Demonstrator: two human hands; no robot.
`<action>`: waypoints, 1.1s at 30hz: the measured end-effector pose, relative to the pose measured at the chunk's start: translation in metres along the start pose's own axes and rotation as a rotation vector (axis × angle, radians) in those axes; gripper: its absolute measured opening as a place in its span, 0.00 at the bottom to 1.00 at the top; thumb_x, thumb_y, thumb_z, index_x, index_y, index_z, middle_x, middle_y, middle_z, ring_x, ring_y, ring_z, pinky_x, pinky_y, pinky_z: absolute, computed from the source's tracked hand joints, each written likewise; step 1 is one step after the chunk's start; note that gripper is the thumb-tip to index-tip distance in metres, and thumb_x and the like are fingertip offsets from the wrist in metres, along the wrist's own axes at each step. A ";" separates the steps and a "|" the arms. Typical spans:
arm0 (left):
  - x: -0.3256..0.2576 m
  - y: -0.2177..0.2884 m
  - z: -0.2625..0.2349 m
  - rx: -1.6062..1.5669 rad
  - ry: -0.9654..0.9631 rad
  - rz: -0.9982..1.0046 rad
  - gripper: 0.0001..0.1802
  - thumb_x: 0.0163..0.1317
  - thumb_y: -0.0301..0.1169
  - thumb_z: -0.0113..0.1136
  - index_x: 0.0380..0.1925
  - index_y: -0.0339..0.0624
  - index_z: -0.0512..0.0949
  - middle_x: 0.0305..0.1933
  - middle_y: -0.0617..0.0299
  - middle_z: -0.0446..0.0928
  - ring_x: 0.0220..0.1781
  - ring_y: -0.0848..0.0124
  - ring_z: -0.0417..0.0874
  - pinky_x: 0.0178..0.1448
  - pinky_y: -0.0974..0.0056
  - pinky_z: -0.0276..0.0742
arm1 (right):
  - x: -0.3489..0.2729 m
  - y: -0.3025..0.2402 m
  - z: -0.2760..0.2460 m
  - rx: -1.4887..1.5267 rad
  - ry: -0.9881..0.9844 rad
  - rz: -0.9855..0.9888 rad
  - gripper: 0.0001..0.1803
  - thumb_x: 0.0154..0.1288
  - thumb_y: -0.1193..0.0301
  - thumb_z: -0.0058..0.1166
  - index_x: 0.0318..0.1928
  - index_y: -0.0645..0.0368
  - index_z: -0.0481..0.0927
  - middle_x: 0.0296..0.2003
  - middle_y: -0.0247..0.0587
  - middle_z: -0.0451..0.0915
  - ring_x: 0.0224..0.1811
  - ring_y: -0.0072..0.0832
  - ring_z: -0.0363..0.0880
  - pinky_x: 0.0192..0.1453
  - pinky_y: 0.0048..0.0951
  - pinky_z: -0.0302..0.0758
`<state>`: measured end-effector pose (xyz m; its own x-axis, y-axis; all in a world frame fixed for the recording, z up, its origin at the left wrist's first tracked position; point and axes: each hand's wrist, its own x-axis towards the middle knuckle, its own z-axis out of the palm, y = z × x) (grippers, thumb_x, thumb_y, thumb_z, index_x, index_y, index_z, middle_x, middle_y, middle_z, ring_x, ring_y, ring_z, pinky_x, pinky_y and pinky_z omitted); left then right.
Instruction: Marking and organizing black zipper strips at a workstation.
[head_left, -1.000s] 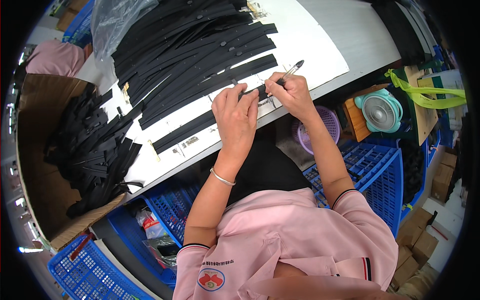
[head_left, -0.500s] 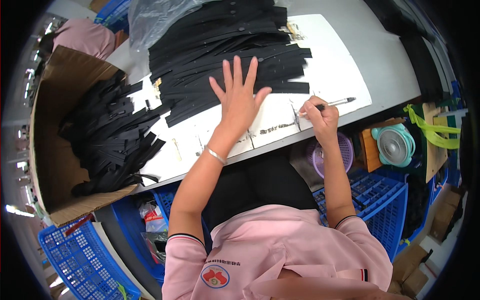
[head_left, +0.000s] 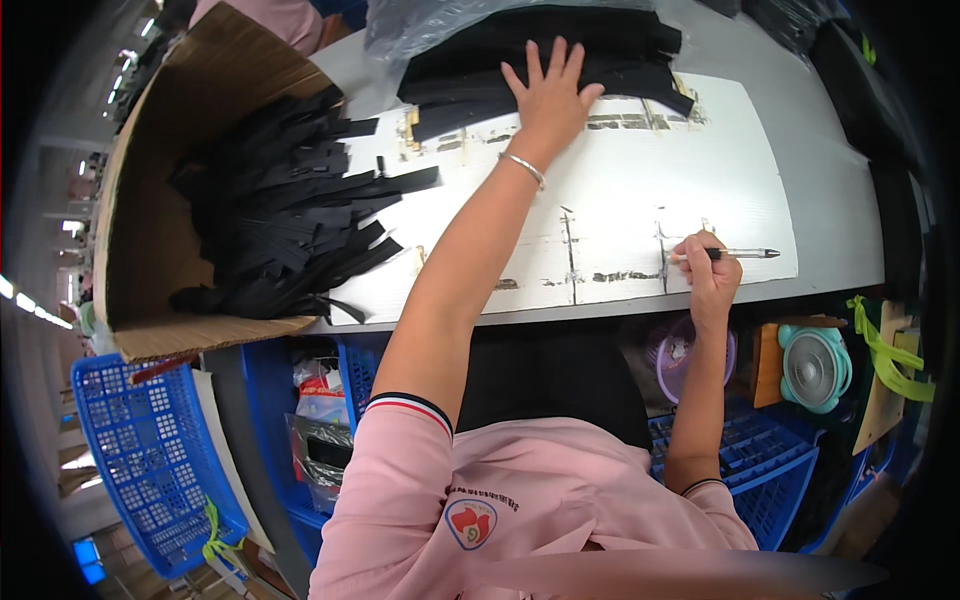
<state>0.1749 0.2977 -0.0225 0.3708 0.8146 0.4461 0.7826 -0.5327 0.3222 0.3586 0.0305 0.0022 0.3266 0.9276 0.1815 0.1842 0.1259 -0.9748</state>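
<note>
My left hand [head_left: 552,108] lies flat with spread fingers on a spread of black fabric strips [head_left: 455,72]. The strips cover the far edge of a white board [head_left: 735,165] on the table. Between the fingers of my right hand [head_left: 712,280] is a pen [head_left: 745,253] with a clear barrel and a dark grip, its back end pointing right. The closed hand rests near the board's front edge, beside dark lines and smudges drawn on the white surface. The pen's writing tip is hidden by my fingers.
On the left, an open cardboard box [head_left: 150,190] lies on its side with many black strips [head_left: 290,215] spilling onto the board. Clear plastic [head_left: 425,35] lies behind the spread strips. Below the table are blue crates [head_left: 160,450], a purple basket [head_left: 672,370] and a turquoise fan [head_left: 815,368].
My left hand has moved away from me across the board, and the black strips have shifted to its far edge, baring more white surface. My right hand keeps hold of the pen near the front.
</note>
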 end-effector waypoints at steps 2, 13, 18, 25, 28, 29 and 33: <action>-0.015 0.011 -0.015 -0.069 -0.115 -0.031 0.43 0.74 0.59 0.50 0.80 0.48 0.57 0.85 0.46 0.50 0.87 0.42 0.38 0.80 0.27 0.23 | -0.001 0.004 -0.002 0.002 0.000 0.001 0.12 0.76 0.73 0.55 0.33 0.65 0.84 0.29 0.32 0.83 0.27 0.14 0.71 0.34 0.21 0.68; -0.156 -0.056 -0.156 0.359 -0.124 -0.149 0.26 0.61 0.19 0.55 0.61 0.34 0.76 0.73 0.45 0.68 0.85 0.45 0.51 0.77 0.20 0.26 | 0.001 0.010 -0.002 0.022 0.029 0.034 0.13 0.77 0.70 0.56 0.34 0.62 0.84 0.30 0.29 0.82 0.27 0.12 0.69 0.30 0.17 0.64; -0.152 -0.069 -0.183 0.321 -0.107 -0.290 0.10 0.65 0.21 0.56 0.45 0.34 0.82 0.55 0.50 0.80 0.74 0.47 0.70 0.79 0.23 0.37 | 0.003 0.018 -0.003 0.017 0.082 0.005 0.12 0.78 0.69 0.56 0.35 0.61 0.84 0.29 0.30 0.81 0.25 0.11 0.68 0.28 0.16 0.63; -0.158 0.015 -0.146 -0.218 -0.111 0.062 0.09 0.67 0.26 0.60 0.43 0.40 0.85 0.42 0.55 0.82 0.49 0.58 0.83 0.52 0.59 0.81 | 0.002 0.002 0.003 0.013 0.110 -0.030 0.13 0.80 0.69 0.54 0.54 0.62 0.84 0.32 0.32 0.83 0.27 0.12 0.70 0.31 0.16 0.67; -0.165 0.056 -0.122 -0.448 -0.185 0.081 0.11 0.66 0.29 0.63 0.47 0.42 0.86 0.42 0.57 0.82 0.48 0.57 0.83 0.53 0.57 0.81 | -0.012 -0.013 0.023 -0.224 0.186 -0.098 0.15 0.81 0.70 0.52 0.60 0.63 0.81 0.35 0.35 0.85 0.33 0.17 0.76 0.40 0.22 0.75; -0.166 0.069 -0.115 -0.472 -0.208 0.089 0.12 0.65 0.30 0.64 0.48 0.43 0.85 0.42 0.57 0.82 0.48 0.57 0.83 0.52 0.57 0.81 | -0.021 -0.016 0.032 -0.172 0.192 -0.143 0.14 0.81 0.71 0.51 0.59 0.63 0.82 0.38 0.37 0.87 0.43 0.23 0.82 0.50 0.31 0.79; -0.168 0.101 -0.096 -0.531 -0.178 0.101 0.19 0.63 0.31 0.67 0.54 0.42 0.81 0.43 0.54 0.82 0.47 0.54 0.83 0.53 0.53 0.77 | -0.047 -0.005 0.044 -0.761 0.055 -0.480 0.23 0.62 0.86 0.63 0.59 0.61 0.82 0.53 0.43 0.87 0.58 0.41 0.84 0.67 0.41 0.74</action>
<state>0.1437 0.0844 0.0152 0.5455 0.7552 0.3634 0.3969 -0.6147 0.6817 0.3015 0.0012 -0.0070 0.0961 0.8147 0.5719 0.8700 0.2104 -0.4460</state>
